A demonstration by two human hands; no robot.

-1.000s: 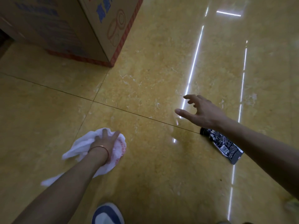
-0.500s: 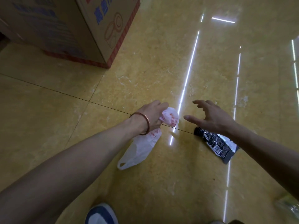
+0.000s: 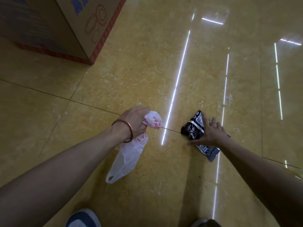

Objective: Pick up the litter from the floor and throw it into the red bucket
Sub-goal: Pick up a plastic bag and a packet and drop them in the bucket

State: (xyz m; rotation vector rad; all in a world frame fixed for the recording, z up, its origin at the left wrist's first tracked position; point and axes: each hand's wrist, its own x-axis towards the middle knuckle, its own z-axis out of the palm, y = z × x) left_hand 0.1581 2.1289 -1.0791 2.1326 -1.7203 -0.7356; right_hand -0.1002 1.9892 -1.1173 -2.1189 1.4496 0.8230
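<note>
Wrapper (image 3: pixel 192 130) (print blurred) under right hand (image 3: pixel 212 134)

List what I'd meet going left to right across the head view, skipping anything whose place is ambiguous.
cardboard box → white plastic bag, gripped by the left hand → reflected light streak → black wrapper, with the right hand resting on it. The shoe at the bottom edge is left out.

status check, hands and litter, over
Left hand grips white plastic bag, bag dangling. Right hand spread flat on black wrapper on the floor, not yet gripped. Red bucket not in view; nothing in the way.
</note>
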